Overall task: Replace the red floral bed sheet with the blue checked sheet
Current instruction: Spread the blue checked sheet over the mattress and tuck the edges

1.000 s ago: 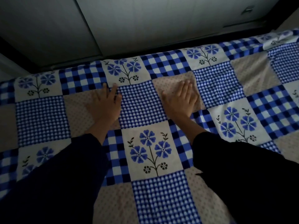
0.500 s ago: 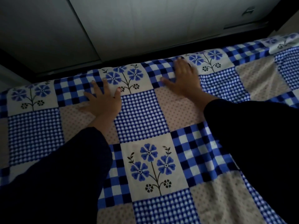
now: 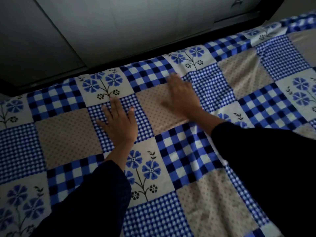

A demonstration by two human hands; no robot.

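Right hand (image 3: 181, 100): blurry. Its fingers smear together, so you cannot tell one tip from the next.
Left hand (image 3: 119, 124): only the back shows. The palm is hidden, flat down on the sheet (image 3: 188, 159).
Sheet: runs off the left, right and bottom edges. Parts of it are hidden under both hands and both sleeves.
Left sleeve (image 3: 89, 202): cut off by the bottom edge.
Right sleeve (image 3: 273, 177): cut off by the right and bottom edges.
Dark gap (image 3: 153, 51): too dark to see where the sheet's far edge ends.
Small thing at the top (image 3: 236, 3): dim and cut by the top edge, so you cannot tell what it is.
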